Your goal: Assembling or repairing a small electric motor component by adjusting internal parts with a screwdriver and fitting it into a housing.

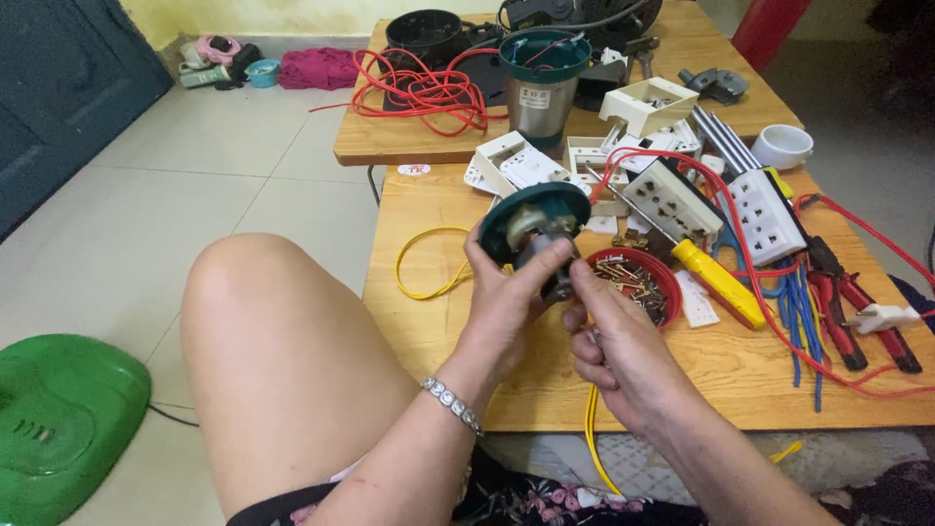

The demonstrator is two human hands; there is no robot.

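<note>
Green-capped motor unit (pixel 539 229) sits above the bench (pixel 467 341), gripped by the left hand (pixel 506 297); the right hand (pixel 609 336) pinches at its underside, what it pinches unclear. Best kept steady over the red screw bowl (pixel 638 282) so loose parts drop in.

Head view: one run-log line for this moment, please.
left hand: holds round green motor base | right hand: fingertips at motor | beside: red screw bowl | surface: wooden table

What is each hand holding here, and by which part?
The left hand grips the motor unit by its body under the green disc. The right hand fingers touch its lower end; a grip cannot be told.
</note>
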